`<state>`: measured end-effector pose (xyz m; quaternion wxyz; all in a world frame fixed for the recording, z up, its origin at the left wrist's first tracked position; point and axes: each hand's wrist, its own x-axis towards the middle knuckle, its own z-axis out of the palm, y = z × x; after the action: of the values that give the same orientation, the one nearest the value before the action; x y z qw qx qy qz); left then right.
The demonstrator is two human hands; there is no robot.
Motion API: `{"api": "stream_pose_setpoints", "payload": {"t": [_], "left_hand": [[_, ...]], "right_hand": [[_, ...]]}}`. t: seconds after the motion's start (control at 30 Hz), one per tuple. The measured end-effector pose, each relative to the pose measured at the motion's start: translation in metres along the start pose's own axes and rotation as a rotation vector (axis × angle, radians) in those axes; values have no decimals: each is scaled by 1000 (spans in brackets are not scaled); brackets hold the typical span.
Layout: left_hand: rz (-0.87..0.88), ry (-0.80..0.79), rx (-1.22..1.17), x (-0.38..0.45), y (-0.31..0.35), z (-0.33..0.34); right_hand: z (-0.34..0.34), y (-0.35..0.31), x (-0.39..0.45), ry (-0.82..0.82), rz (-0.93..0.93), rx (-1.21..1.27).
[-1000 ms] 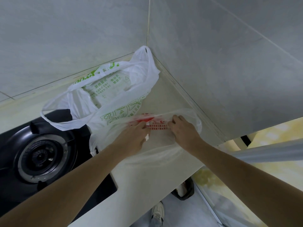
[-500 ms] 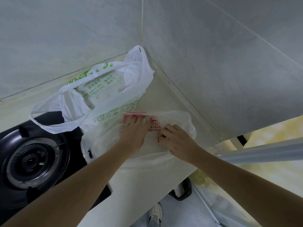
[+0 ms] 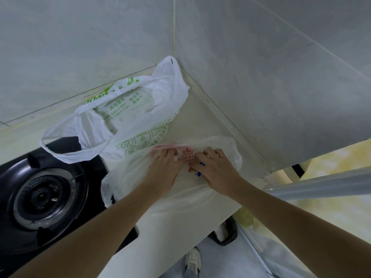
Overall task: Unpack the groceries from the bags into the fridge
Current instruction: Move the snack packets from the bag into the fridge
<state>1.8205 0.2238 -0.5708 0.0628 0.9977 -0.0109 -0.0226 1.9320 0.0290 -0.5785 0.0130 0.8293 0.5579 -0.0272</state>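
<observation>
A clear plastic bag [image 3: 224, 145] with red print lies on the cream countertop [image 3: 200, 121], close to the corner of the wall. Both hands are on it: my left hand [image 3: 166, 169] rests on its middle with fingers stretched toward the red strip at its mouth, and my right hand [image 3: 216, 169] has its fingers curled into the plastic beside a small red and blue item [image 3: 195, 170]. Behind them stands a white bag with green print [image 3: 130, 111], its mouth open and its handles slack.
A black gas hob [image 3: 46, 197] with a round burner fills the left side, and the white bag's handle hangs over its edge. Grey tiled walls meet in the corner behind. Below the counter edge are the floor, my shoe [image 3: 192, 261] and a dark shoe [image 3: 224, 233].
My hands have drawn closer together on the clear bag. The right hand has slid left and curled its fingers into the plastic, and a small red and blue item now shows by it.
</observation>
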Motion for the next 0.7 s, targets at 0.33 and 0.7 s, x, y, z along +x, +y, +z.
{"api": "stream_pose_setpoints", "payload": {"t": [0.33,0.7], "left_hand": [[18,202,-93,-23,-1,-28],[-14,74,-209,-68,-12,-123]], "right_hand": [[-13,-16,8,-19,40,114],[-107,-70,5,-49,268,355]]}}
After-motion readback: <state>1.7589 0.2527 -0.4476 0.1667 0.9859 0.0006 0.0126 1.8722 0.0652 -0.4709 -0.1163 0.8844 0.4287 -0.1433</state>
